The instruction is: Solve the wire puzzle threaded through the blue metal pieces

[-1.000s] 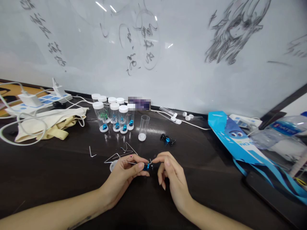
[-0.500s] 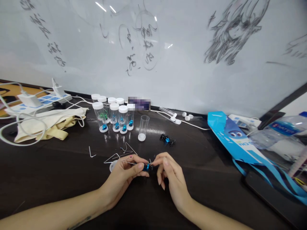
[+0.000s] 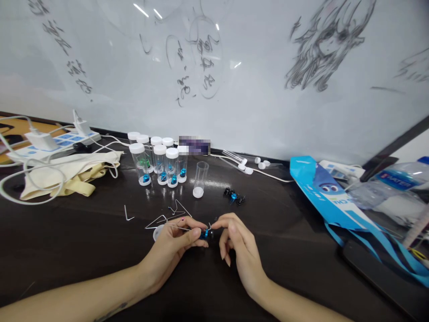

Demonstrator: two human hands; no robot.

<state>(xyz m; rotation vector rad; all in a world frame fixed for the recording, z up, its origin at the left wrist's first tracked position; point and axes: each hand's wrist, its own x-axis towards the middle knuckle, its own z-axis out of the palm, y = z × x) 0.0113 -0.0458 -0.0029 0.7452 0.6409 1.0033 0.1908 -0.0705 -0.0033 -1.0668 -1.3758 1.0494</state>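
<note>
My left hand [image 3: 181,239] pinches a small blue and black metal part [image 3: 207,233] between thumb and fingers. The part's left end is hidden by the fingertips. A thin metal wire or rod [image 3: 182,228] runs along the same fingers, and a short bent metal tip [image 3: 210,225] stands up above the part. Close to that tip is the index fingertip of my right hand [image 3: 236,239]; whether they touch, I cannot tell. My right hand's other fingers are loosely curled, with nothing seen in them. A white round cap [image 3: 157,232] lies partly behind my left hand.
Bent wire pieces [image 3: 177,209] and an L-shaped hex key [image 3: 126,213] lie on the dark table. Several capped clear tubes [image 3: 138,163] hold blue or green parts. Beyond my hands are an uncapped tube [image 3: 201,176] and black-blue parts [image 3: 233,196]. A blue bag [image 3: 321,192] lies right.
My right index fingertip has shifted slightly up and left toward the bent metal tip, and more of the part's black right end shows. My left hand stays nearly still.
</note>
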